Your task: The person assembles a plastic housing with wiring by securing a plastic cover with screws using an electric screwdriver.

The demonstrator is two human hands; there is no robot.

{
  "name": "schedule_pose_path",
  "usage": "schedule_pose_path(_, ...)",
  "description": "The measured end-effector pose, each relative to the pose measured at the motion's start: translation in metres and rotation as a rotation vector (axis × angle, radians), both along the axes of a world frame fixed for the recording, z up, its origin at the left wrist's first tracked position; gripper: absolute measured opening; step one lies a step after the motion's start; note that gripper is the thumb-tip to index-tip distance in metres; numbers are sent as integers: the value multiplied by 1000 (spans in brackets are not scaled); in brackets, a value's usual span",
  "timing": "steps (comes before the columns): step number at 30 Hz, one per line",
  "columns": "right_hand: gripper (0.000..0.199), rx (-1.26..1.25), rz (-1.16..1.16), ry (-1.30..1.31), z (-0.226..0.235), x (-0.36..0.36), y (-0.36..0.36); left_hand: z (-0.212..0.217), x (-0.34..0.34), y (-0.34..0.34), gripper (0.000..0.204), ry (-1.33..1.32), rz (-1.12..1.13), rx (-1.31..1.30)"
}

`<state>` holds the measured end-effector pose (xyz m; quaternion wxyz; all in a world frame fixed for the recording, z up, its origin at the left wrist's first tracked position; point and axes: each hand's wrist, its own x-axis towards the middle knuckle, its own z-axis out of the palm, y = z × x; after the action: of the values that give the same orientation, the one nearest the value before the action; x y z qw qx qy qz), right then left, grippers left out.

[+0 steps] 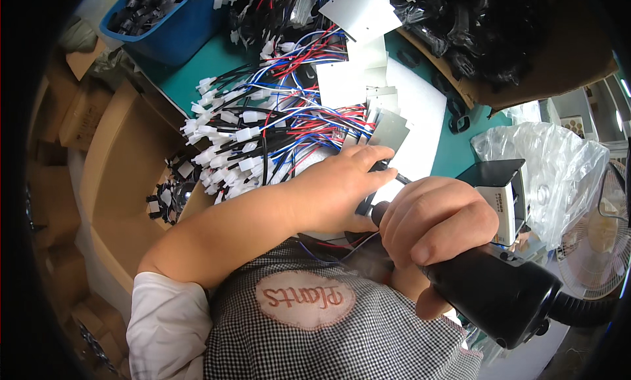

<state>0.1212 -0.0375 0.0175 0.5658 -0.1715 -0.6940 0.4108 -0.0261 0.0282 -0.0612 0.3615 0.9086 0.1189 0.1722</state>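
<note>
My right hand is wrapped round a black electric screwdriver, its thick ribbed cord sleeve leading off to the right. The tool's nose points left, toward my left hand. With bent fingers, my left hand grips a small black part, mostly hidden under the fingers. A silver metal plate lies just beyond those fingertips. Left of the plates spreads a heap of wire harnesses with red, blue, white and black wires and white plastic connectors.
At the back left stands a blue bin of dark parts. A cardboard box is on the left. Black bagged pieces fill another carton at the back right. A black-and-white box, clear plastic bags and a fan are at right.
</note>
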Motion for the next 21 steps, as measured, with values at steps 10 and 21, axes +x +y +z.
schedule_pose_path(10,57,40,-36,111,-12,28,-6,-11,1,-2,74,-84,40,-40)
schedule_pose_path(21,59,-28,-77,245,-15,48,-16,-30,5,0,76,-341,1,-32)
